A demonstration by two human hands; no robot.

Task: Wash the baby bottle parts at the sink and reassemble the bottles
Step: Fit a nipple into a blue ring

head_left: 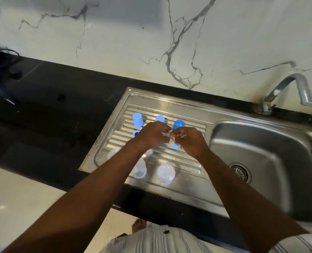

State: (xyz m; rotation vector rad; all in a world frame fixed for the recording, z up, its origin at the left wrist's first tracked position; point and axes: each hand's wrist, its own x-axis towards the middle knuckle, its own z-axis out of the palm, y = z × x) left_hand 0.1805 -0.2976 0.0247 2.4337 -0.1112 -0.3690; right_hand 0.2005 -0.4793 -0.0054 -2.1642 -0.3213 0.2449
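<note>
striped shirt [151, 240] | left grip [149, 136], right grip [191, 141] both pinching pale part [167, 136] between them | above drainboard [179, 161]

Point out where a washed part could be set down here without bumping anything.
Bare: the black countertop left of the drainboard, the sink basin around its drain, and the drainboard's front strip between the clear bottles and the basin. Crowded: the ribbed middle and far side, where blue caps stand and the left hand and right hand pinch a pale part.

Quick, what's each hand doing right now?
Left hand: fingers curled, pinching a small pale part.
Right hand: pinching the same part.
</note>
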